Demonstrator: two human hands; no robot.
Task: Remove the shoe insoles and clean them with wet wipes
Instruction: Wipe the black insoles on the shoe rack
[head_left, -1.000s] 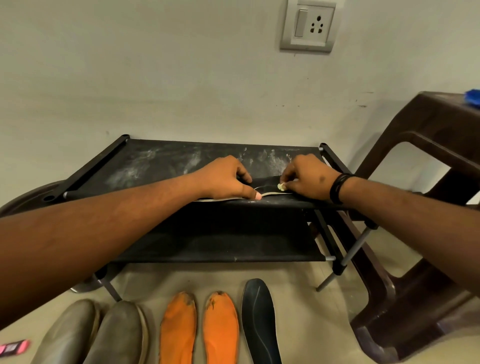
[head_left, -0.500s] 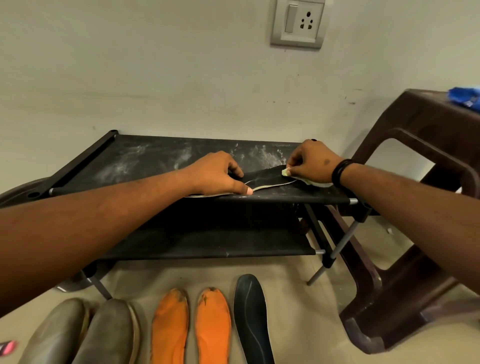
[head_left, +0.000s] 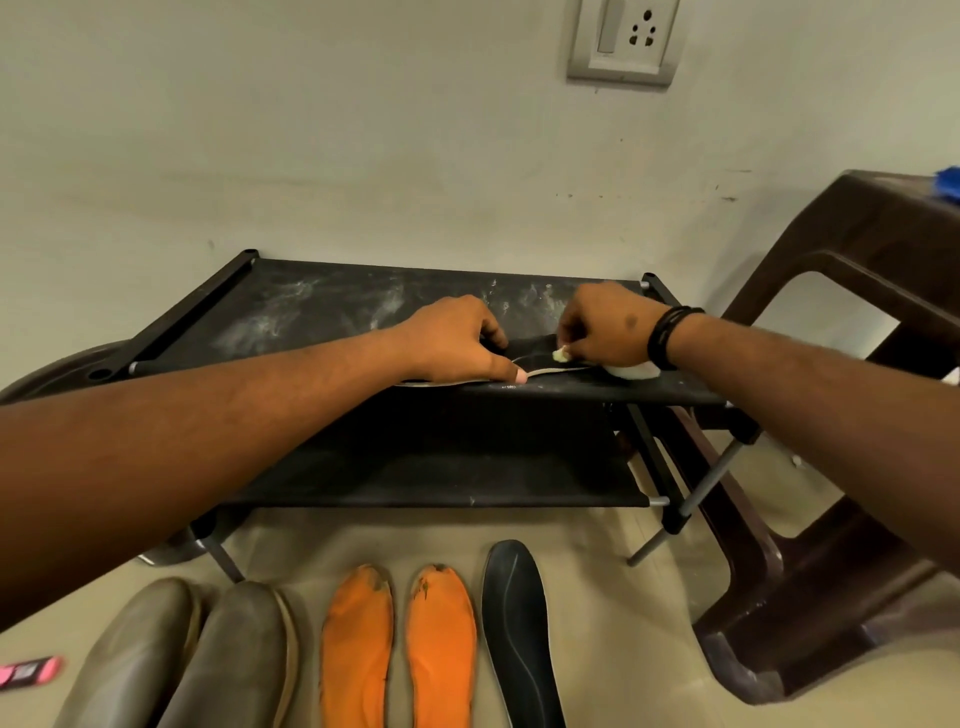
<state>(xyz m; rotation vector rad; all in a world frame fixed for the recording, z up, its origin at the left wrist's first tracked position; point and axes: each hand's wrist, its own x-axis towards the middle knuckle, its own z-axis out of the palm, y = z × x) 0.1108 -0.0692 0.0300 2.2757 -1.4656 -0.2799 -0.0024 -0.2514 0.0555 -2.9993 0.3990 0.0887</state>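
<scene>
1. Insoles lie in a row on the floor at six o'clock: two grey ones (head_left: 171, 660) at seven o'clock, two orange ones (head_left: 397, 649) at six, one dark one (head_left: 519, 634) at five.
2. Left hand (head_left: 457, 340), just left of centre, presses down on the black insole (head_left: 530, 353) lying on the top shelf of a dusty black shoe rack (head_left: 311, 312), thumb flat along its pale near edge.
3. Right hand (head_left: 605, 327), at one o'clock from centre, pinches a bunched white wet wipe (head_left: 631, 370) against the same insole's right end.
4. Judging by its thin edge, this insole is light, soft and bendy; it likely needs pinning flat at one end while wiping the other.
5. Brown plastic stool (head_left: 831, 415) stands at three o'clock.
</scene>
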